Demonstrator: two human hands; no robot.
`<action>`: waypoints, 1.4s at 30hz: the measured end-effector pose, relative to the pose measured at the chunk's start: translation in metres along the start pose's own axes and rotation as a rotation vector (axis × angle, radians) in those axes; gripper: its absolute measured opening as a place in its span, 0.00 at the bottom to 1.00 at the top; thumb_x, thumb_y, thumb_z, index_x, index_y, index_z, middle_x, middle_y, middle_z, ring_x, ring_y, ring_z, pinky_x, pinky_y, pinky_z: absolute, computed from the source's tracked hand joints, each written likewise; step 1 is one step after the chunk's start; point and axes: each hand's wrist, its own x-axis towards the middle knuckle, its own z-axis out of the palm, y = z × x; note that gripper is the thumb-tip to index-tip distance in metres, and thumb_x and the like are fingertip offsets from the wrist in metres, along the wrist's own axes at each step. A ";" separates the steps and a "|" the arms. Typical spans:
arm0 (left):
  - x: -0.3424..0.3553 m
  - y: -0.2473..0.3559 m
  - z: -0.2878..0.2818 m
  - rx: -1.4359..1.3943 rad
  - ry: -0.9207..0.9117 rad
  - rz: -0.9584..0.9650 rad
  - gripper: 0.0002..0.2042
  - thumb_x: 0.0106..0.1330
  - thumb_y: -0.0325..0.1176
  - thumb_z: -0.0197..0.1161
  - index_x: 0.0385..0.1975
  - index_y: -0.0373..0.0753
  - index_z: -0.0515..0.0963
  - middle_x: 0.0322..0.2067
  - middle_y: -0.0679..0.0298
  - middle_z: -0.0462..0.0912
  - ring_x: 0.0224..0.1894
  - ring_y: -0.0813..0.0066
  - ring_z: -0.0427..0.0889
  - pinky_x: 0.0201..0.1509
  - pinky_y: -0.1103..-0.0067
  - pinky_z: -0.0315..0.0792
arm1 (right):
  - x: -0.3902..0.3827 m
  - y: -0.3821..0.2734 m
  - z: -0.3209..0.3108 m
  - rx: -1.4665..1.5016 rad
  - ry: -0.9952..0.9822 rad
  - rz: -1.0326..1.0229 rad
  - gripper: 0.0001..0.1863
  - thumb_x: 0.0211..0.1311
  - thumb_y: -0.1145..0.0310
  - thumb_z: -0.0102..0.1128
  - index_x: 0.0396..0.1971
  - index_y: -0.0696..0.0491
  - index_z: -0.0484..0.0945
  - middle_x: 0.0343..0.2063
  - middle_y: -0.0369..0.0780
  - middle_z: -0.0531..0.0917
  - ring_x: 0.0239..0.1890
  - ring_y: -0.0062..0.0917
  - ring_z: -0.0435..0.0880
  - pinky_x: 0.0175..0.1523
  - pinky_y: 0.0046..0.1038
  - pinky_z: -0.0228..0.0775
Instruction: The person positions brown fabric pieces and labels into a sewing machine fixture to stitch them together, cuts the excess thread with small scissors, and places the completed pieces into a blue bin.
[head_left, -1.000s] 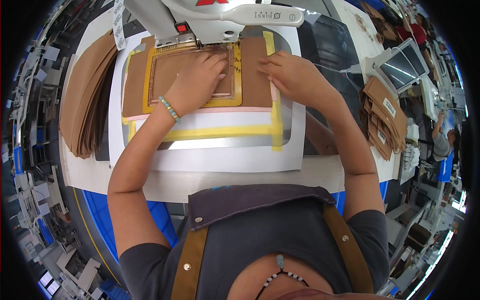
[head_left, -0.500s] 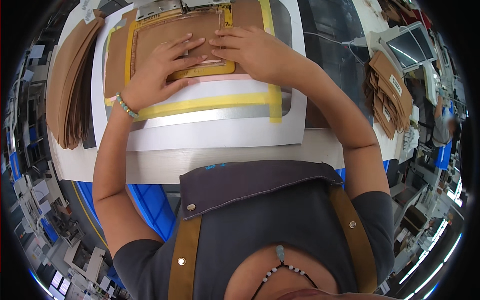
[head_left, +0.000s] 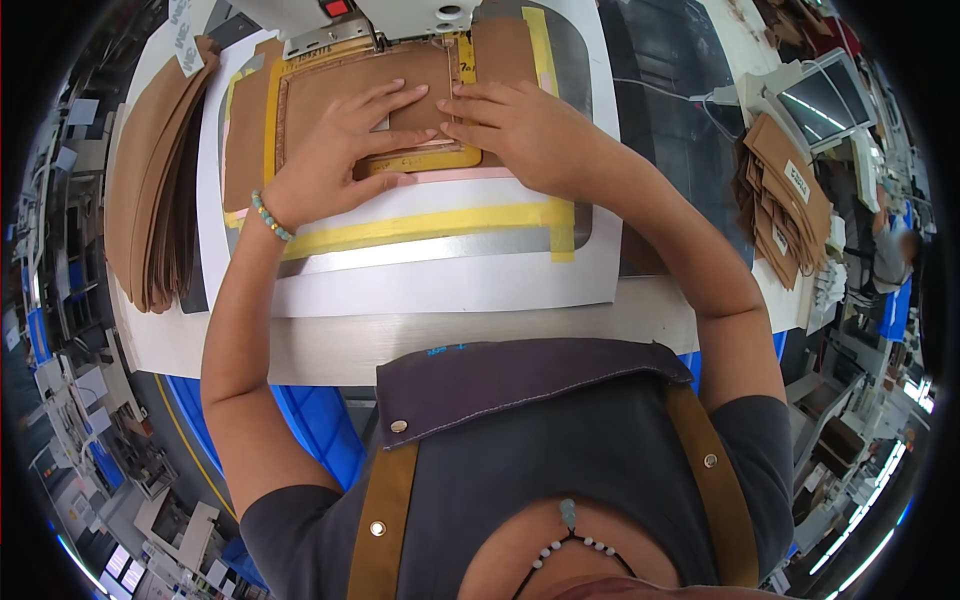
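Observation:
My left hand (head_left: 350, 150) lies spread over a brown sheet (head_left: 375, 72) inside a yellow rectangular frame (head_left: 271, 120), its fingers pointing right. A small pale piece (head_left: 383, 124) peeps out between those fingers; its kind I cannot make out. From the other side my right hand (head_left: 525, 135) rests across the frame's right side with fingers stretched toward the left ones. The two hands' fingertips are close but apart. Just beyond them, the metal foot of a sewing machine (head_left: 378, 42) stands over the frame's far edge. Yellow tape (head_left: 420, 222) borders the metal plate (head_left: 400, 248) beneath.
Brown sheets (head_left: 150, 190) are stacked on the left side of the table. At right, more brown pieces (head_left: 775, 200) with white labels lie near a small screen (head_left: 820, 95). A cable (head_left: 650, 88) crosses the dark surface. Blue bins (head_left: 315, 425) stand below the table edge.
The view has shifted, so the table sits lower and more of the sewing machine shows. Both hands stay spread on the sheet, the left slightly farther right over it.

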 end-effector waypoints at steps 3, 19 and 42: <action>0.004 0.000 -0.002 -0.014 -0.001 -0.007 0.23 0.63 0.39 0.72 0.59 0.46 0.84 0.75 0.59 0.67 0.78 0.51 0.59 0.78 0.58 0.54 | -0.003 0.003 -0.009 0.007 -0.004 0.006 0.23 0.65 0.77 0.57 0.60 0.55 0.80 0.63 0.43 0.80 0.71 0.35 0.73 0.70 0.37 0.65; 0.025 -0.020 -0.006 0.042 0.045 0.007 0.20 0.64 0.41 0.72 0.56 0.44 0.86 0.70 0.64 0.76 0.75 0.53 0.66 0.77 0.60 0.59 | -0.258 0.023 -0.162 -0.234 0.288 0.831 0.14 0.75 0.72 0.56 0.55 0.54 0.85 0.60 0.40 0.84 0.68 0.34 0.77 0.73 0.35 0.64; 0.045 -0.107 -0.006 -0.114 -0.050 -0.181 0.21 0.79 0.31 0.46 0.67 0.33 0.76 0.69 0.50 0.75 0.74 0.54 0.68 0.77 0.66 0.58 | -0.575 -0.173 0.015 0.937 0.857 2.317 0.16 0.72 0.60 0.58 0.52 0.50 0.86 0.49 0.38 0.89 0.54 0.25 0.87 0.55 0.36 0.79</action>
